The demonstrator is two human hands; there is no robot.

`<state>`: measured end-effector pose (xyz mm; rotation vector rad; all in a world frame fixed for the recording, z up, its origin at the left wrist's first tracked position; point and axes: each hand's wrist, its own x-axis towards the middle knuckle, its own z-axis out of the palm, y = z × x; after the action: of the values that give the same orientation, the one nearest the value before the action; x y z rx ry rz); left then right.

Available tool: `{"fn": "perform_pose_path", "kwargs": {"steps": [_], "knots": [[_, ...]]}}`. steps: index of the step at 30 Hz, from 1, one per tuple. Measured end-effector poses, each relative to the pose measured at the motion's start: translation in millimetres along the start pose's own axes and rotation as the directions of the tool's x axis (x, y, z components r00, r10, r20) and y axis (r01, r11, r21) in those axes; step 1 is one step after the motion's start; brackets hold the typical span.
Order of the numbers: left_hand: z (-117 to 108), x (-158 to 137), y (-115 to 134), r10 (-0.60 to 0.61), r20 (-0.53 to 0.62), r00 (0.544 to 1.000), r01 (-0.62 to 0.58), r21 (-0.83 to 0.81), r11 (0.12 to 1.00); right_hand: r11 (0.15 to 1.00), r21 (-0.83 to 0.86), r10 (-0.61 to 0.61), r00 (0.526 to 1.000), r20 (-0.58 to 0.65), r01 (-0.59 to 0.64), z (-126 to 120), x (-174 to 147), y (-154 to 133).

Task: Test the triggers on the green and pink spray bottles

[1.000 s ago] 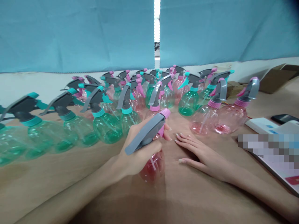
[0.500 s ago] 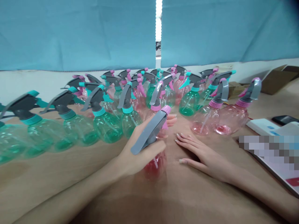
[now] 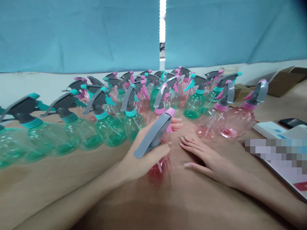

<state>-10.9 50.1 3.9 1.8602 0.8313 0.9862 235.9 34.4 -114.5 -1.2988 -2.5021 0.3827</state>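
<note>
In the middle of the table, a clear pink spray bottle (image 3: pixel 158 172) stands upright with a grey and pink trigger head. My left hand (image 3: pixel 141 153) is closed around its neck, just under the head, and hides the collar. To the right of it my right hand (image 3: pixel 208 156) rests on the table top with its fingers stretched out, holding nothing. Close behind my left hand is another pink spray bottle (image 3: pixel 160 111), partly covered by the hand. A green spray bottle (image 3: pixel 110 129) stands to the left in a row of similar ones.
Several more green and pink spray bottles crowd the back of the wooden table (image 3: pixel 115 204). Two pink bottles (image 3: pixel 211 121) stand beyond my right hand. At the right lie a blurred-out flat item (image 3: pixel 283 169), a dark device (image 3: pixel 292 123) and a cardboard box (image 3: pixel 285 81). Blue curtains (image 3: pixel 79 35) hang behind.
</note>
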Motion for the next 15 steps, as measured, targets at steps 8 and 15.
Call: {"fn": "perform_pose_path", "kwargs": {"steps": [8, 15], "knots": [[-0.5, -1.6, -1.3, -0.051, 0.014, 0.999, 0.051, -0.013, 0.999, 1.000, -0.013, -0.003, 1.000, -0.002, 0.003, 0.7, -0.6, 0.9], [-3.8, -5.3, -4.4, -0.046, 0.035, 0.998, 0.046, -0.009, 0.999, 1.000, -0.010, -0.001, 1.000, -0.003, 0.001, 1.0, -0.6, 0.2]]}}
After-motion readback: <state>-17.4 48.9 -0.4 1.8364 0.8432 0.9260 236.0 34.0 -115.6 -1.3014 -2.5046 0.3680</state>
